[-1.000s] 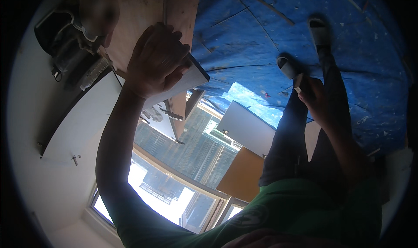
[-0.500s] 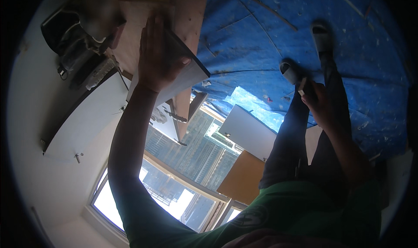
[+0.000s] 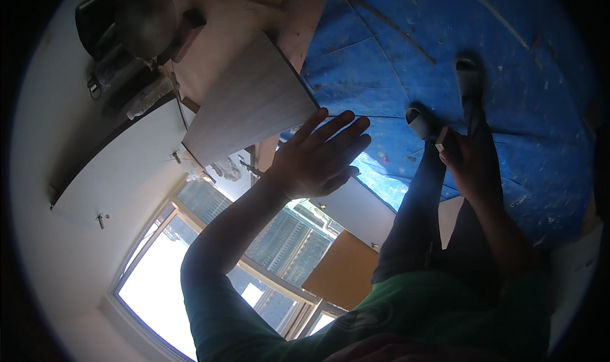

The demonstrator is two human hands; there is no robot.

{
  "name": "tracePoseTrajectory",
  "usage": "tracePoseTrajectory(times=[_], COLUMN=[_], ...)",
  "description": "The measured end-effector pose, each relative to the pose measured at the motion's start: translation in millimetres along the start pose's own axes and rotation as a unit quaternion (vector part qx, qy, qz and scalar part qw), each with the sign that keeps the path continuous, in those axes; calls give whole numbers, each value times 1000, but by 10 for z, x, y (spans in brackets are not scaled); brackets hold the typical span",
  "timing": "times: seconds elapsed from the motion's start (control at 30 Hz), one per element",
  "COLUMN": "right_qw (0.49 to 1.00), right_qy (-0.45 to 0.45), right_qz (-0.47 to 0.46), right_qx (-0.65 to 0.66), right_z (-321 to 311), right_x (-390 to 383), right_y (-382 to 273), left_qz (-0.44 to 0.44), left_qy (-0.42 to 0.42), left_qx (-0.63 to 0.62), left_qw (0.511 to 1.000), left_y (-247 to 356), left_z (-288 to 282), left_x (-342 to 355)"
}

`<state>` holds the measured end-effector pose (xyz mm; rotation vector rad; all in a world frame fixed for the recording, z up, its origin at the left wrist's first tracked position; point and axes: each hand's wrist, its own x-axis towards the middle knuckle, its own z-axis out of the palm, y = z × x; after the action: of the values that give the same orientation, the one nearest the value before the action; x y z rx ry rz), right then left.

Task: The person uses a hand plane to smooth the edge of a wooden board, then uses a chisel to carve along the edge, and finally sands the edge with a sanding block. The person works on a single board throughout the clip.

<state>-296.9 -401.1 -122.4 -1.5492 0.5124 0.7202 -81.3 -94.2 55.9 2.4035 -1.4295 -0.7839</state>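
My left hand [image 3: 318, 155] is open, palm down, its fingers stretched apart beside the right corner of a grey wood-grain board [image 3: 251, 98] with a dark edge. The index fingertip overlaps that corner; whether it touches I cannot tell. The board lies on a pale wooden work surface [image 3: 219, 22]. Lower at the right, in front of my legs, my right hand [image 3: 473, 165] is closed around a small dark block [image 3: 445, 139] with a pale end. Most of the block is hidden by the fingers.
Wrinkled blue sheeting [image 3: 375, 63] covers the floor, with thin strips [image 3: 391, 28] on it. A curved white panel [image 3: 121, 165] with metal fittings is at left, dark bagged items [image 3: 121, 82] above it. White [image 3: 349, 216] and brown [image 3: 343, 270] panels stand by the window [image 3: 165, 292].
My left hand has come off the top of the board, moving right and toward me past its corner. My right hand still grips the block, nearly unmoved. The view has shifted slightly.
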Motion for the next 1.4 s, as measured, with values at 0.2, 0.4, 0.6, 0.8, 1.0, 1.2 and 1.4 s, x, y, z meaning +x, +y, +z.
tracePoseTrajectory(times=[0.2,0.4,0.6,0.8,1.0,1.2,1.4], right_qw=[997,1000,1000,997,988,957,947], right_qy=[-7,4,-23,-23,-51,-50,-51], right_qz=[16,-7,3,40,-120,-259,-288], right_qx=[70,23,-17,62,77,123,133], right_z=[-3,-146,-172,39,801,1271,1322], right_x=[-27,3,46,80,367,595,592], right_y=[-162,-345,-207,-418,-1169,-1650,-1607], left_qz=[-307,-333,-331,-235,-238,-299,-315], left_qy=[247,249,289,265,322,276,278], left_qx=[86,154,237,239,188,122,72], left_qw=[915,896,866,904,897,905,904], left_y=[-655,-896,-977,-838,-1051,-1263,-1271], left_z=[-211,-321,-313,-198,-127,-85,-47], left_x=[357,505,608,501,148,13,-21])
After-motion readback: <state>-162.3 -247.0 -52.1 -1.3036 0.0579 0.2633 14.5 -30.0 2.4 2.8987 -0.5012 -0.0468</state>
